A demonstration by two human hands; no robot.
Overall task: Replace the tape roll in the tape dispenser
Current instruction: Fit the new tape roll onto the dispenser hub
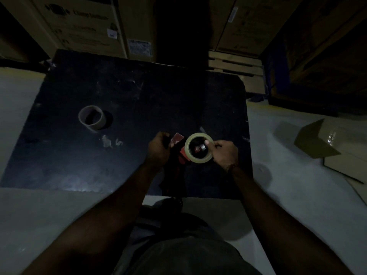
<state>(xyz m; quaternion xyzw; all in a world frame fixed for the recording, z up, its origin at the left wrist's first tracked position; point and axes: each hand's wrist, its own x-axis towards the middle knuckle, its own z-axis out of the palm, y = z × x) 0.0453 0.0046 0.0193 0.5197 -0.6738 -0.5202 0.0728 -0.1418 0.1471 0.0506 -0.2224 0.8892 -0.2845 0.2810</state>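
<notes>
A red tape dispenser (177,140) lies on its side near the front right of the black table (99,92). My left hand (158,148) grips its front end by the red flap. A pale full tape roll (189,153) sits around the dispenser's hub, whose red centre shows inside the ring. My right hand (225,150) holds this roll at its right rim, thumb over the edge. An empty brown cardboard core (91,117) stands apart on the left of the table. The dispenser's handle is dark and hard to make out below the roll.
Stacked cardboard boxes (83,22) and a wooden pallet (234,64) stand behind the table. A flattened open carton (317,141) lies on the pale floor to the right. Small tape scraps (108,141) stick to the table left of my hands.
</notes>
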